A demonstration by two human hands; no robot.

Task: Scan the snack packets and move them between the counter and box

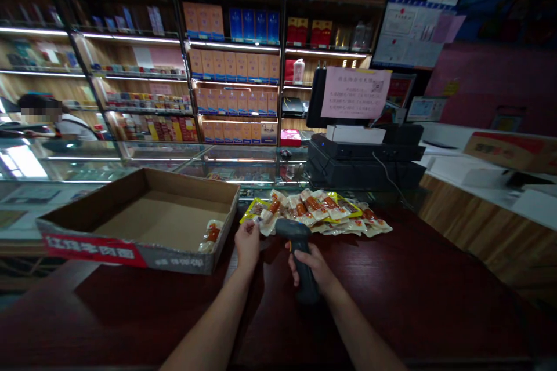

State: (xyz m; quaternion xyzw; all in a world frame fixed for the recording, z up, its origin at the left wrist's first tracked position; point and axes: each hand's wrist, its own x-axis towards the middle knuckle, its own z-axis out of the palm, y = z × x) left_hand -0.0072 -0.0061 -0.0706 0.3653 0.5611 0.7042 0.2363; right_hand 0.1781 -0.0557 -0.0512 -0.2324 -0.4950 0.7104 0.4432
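My right hand (pixel 311 264) is wrapped around the grip of a dark barcode scanner (pixel 308 284), a finger by its yellow trigger. The scanner's head points left, toward my left hand (pixel 247 242). That hand is closed in a pinch on the left end of a clear vacuum-sealed snack packet (pixel 268 224). Just behind both hands lies a heap of snack packets (pixel 313 207) with reddish-brown food inside, some edged in yellow. To the left stands a shallow open cardboard box (pixel 174 264), holding one similar packet (pixel 212 234) in its near right corner.
A dark red tabletop (pixel 391 301) lies under everything. Beyond it are a monitor with a pink notice (pixel 354 93), a black till (pixel 365 162) and a glass counter (pixel 243 156). Stocked shelves (pixel 235 66) line the back. A person (pixel 56 119) is at far left.
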